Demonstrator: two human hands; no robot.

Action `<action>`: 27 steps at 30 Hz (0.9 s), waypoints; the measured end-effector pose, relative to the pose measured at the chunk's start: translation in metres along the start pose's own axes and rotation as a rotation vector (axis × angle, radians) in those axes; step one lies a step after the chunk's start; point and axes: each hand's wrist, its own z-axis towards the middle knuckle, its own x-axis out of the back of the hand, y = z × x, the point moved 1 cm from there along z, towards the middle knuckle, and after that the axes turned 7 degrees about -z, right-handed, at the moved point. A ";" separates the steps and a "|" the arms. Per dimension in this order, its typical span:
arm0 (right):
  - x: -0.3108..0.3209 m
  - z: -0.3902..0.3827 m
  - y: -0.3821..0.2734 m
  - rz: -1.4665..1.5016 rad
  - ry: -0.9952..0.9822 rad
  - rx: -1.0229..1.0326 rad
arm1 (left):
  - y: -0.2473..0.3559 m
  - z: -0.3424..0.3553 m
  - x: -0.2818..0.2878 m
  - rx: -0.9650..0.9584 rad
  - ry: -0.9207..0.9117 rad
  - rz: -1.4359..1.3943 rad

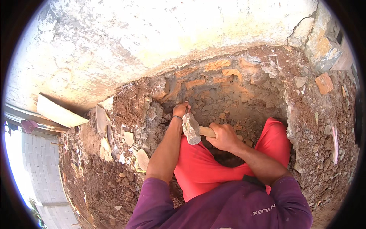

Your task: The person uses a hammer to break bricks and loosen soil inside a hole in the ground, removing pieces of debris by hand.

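My right hand is wrapped round the wooden handle of a sledgehammer with a short handle and a heavy, pale, dusty metal head. That head sits just below my left hand, above my left knee. The fingers of my left hand are closed around a thin metal chisel, mostly hidden by the fingers and the hammer head. Beyond that hand is the exposed footing of the wall, with orange bricks and grey mortar showing. Whether the chisel's tip touches it, I cannot tell.
A stained, pale wall rises in front of me. I sit in a dug pit with rubble at its bottom. Loose soil and stones lie left; a broken brick lies right. A pale board leans by the wall.
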 end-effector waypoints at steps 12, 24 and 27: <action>-0.006 0.008 0.015 -0.095 -0.052 -0.119 | -0.015 0.014 -0.012 -0.058 0.071 -0.041; -0.008 0.013 0.025 -0.165 -0.129 -0.124 | -0.014 0.021 -0.014 -0.050 0.026 0.163; 0.000 0.015 0.008 -0.078 -0.068 -0.020 | -0.012 0.024 -0.011 0.004 -0.025 -0.190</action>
